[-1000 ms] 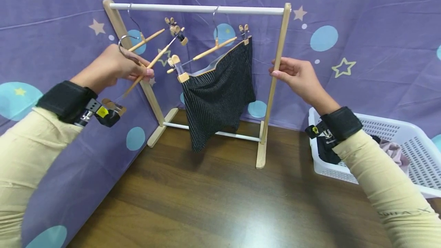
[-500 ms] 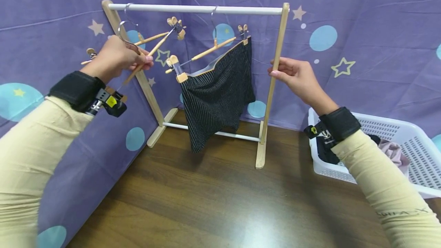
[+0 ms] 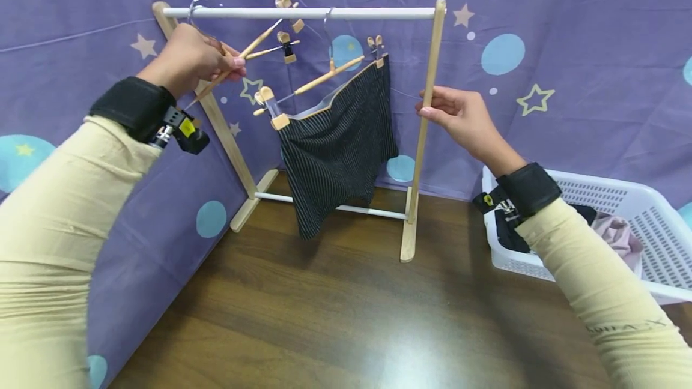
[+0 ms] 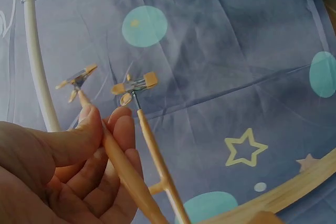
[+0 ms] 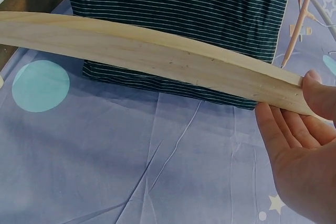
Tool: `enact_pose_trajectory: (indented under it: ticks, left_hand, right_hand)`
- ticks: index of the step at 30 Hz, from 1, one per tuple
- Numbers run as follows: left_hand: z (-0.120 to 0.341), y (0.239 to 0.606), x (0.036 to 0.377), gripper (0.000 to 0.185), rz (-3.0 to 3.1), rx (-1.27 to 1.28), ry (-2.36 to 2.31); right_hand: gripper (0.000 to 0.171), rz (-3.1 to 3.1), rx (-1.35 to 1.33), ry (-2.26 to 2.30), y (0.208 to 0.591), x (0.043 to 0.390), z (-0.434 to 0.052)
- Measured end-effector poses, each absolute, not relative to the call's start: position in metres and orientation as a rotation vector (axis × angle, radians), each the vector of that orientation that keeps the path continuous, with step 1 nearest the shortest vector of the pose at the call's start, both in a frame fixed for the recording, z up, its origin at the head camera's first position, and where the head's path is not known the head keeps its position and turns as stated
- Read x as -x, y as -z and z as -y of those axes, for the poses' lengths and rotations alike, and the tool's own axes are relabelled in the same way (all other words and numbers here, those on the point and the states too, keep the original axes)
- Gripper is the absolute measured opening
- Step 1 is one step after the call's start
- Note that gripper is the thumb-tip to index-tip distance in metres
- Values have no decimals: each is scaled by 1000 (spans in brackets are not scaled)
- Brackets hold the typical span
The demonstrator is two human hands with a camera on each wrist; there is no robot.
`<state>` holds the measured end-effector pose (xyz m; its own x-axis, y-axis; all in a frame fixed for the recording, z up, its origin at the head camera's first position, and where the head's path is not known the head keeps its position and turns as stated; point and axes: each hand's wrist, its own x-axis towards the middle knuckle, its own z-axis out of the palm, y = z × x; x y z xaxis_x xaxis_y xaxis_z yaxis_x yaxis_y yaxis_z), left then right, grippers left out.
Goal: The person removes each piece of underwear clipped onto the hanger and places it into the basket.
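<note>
At the left, the person's left hand (image 3: 189, 59) is pinching the wooden bar of an empty clip hanger (image 3: 254, 41), thumb and fingertips (image 4: 123, 129) curled round the thin bar. The hand is holding it up at the left end of the white rail (image 3: 324, 14) of the small wooden clothes rack (image 3: 227, 137), with the hanger's metal hook (image 3: 196, 3) sitting right at the rail; whether it is resting on the rail cannot be told. The hanger is tilting, its clips (image 3: 286, 41) pointing up and to the right.

Just right of it, a second clip hanger (image 3: 324, 74) is hanging from the rail and carrying dark striped shorts (image 3: 335, 143), which are dangling over the rack's lower crossbar.

Further right, the right hand (image 3: 459, 119) is grasping the rack's right upright post (image 3: 424, 113), fingers (image 5: 315, 90) wrapping round the wood at about mid-height.

At the far right, a white plastic laundry basket (image 3: 638, 215) is sitting on the dark wooden table (image 3: 335, 317) with clothes inside, well apart from the rack. A purple cloth with stars and blue dots (image 3: 567, 47) is hanging behind everything.
</note>
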<state>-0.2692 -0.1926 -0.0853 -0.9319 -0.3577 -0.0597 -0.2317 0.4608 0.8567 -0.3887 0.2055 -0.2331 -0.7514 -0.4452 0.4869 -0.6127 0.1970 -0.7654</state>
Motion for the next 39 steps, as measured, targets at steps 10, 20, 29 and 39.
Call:
enact_pose_trajectory:
  ticks: [10, 20, 29, 39]
  left_hand:
    - [192, 69, 286, 44, 2693, -600, 1493]
    - [197, 67, 301, 48, 2846, -639, 1429]
    - [195, 73, 310, 44, 2844, -660, 1375]
    - [190, 80, 320, 44, 2915, -741, 1257]
  right_hand:
    - [32, 2288, -1051, -1585, 234, 390, -198]
    - [33, 2280, -1050, -1605, 236, 389, -196]
    - [35, 2291, -1045, -1608, 236, 388, -196]
    - [35, 2293, -1037, -1610, 237, 389, -198]
